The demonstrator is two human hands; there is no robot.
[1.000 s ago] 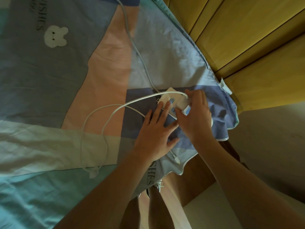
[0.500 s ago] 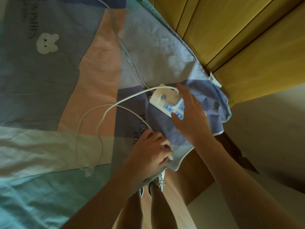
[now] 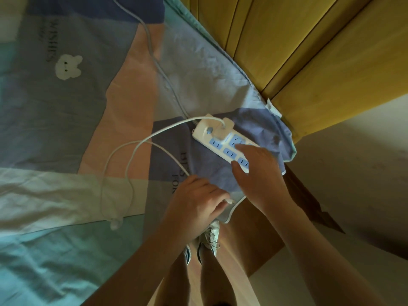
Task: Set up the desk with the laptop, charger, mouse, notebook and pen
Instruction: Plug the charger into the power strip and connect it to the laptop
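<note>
My left hand [image 3: 198,199] grips the charger cable [image 3: 123,151] end; its plug [image 3: 223,127] sits upper right, nearer my open right hand [image 3: 256,171].

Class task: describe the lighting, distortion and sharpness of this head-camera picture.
Head view: dim, warm light; wide-angle bending curves the wooden panels; the power strip and cable are fairly sharp; the left hand and right hand look slightly soft; no strong glare.
</note>
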